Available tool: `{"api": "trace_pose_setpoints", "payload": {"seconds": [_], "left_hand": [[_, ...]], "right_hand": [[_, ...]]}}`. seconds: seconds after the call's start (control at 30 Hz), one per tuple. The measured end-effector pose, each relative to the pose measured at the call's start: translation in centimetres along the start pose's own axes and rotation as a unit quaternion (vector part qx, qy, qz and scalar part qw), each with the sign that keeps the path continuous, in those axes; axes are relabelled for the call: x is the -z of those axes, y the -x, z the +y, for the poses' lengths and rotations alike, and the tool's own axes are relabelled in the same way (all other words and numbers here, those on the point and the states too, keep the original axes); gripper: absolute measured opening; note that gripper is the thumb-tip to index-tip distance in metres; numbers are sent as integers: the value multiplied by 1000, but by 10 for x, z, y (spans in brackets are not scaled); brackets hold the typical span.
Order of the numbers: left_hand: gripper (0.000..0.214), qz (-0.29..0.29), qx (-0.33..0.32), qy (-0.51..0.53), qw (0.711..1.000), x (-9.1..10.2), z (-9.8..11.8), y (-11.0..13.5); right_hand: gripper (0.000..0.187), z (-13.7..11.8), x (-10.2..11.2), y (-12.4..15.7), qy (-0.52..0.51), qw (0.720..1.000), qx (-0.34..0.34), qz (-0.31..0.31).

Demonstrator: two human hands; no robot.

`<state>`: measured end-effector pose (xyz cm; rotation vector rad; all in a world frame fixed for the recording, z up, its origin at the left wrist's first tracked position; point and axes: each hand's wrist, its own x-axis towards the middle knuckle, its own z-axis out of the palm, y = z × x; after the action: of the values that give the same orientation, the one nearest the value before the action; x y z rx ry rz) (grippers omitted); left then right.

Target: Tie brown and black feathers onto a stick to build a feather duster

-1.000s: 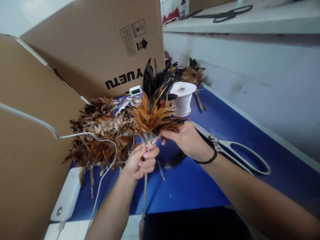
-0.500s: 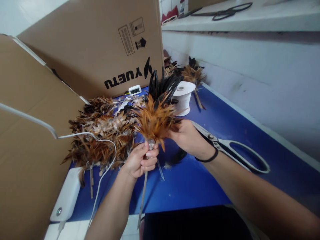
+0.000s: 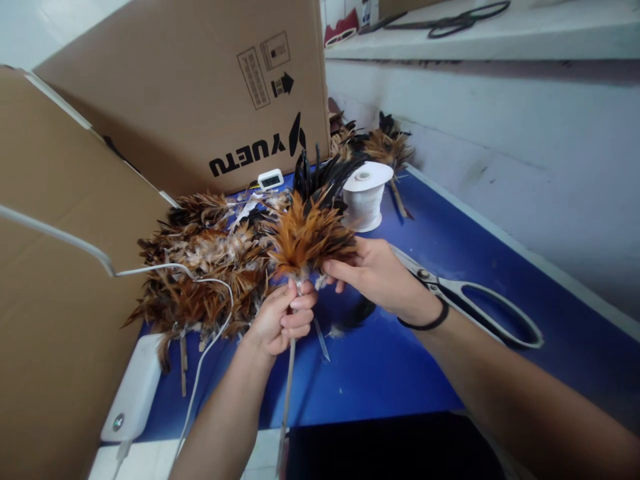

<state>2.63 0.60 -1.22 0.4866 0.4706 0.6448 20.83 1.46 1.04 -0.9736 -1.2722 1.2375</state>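
My left hand [image 3: 285,320] is closed around the thin stick [image 3: 289,387] of a feather duster, just under its head. The duster's head [image 3: 310,233] stands upright, with orange-brown feathers low down and long black ones on top. My right hand [image 3: 373,277] pinches brown feathers with pale fluffy ends at the right side of the head. Whether these feathers are fixed to the stick I cannot tell. Beyond the hand stands a white spool [image 3: 364,200], and large scissors [image 3: 465,303] lie partly behind the right wrist.
A heap of loose brown feathers [image 3: 210,267] covers the left of the blue table [image 3: 390,373]. A white power bank [image 3: 133,387] and its cable [image 3: 204,360] lie in front. Cardboard boxes [image 3: 190,87] rise behind. Another feather bunch [image 3: 387,147] lies by the wall, below a shelf [image 3: 560,37].
My right hand has moved slightly down from the duster's side, and its fingers now show around the feathers' pale ends. My left hand keeps its grip on the stick.
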Motion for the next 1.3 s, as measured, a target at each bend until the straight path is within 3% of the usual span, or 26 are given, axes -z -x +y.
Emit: {"api": "trace_pose_setpoints", "payload": {"seconds": [0.1, 0.3, 0.67, 0.87, 1.1, 1.3], "left_hand": [[19, -15, 9, 8, 1000, 0, 0, 1], [24, -20, 18, -17, 999, -1, 0, 0], [25, 28, 4, -104, 994, -4, -1, -1], [22, 52, -1, -102, 993, -4, -1, -2], [24, 44, -5, -105, 994, -5, -1, -3], [23, 88, -16, -104, 990, -1, -2, -5]], "right_hand": [[8, 1, 0, -1, -12, 999, -19, -29], [17, 4, -4, -1, -62, 998, -28, -15], [11, 12, -8, -1, -59, 998, -7, -8], [11, 14, -9, -2, -73, 997, -18, 4], [17, 14, -9, -1, -46, 998, 5, -42], [32, 19, -11, 2, 50, 995, 51, -67]]}}
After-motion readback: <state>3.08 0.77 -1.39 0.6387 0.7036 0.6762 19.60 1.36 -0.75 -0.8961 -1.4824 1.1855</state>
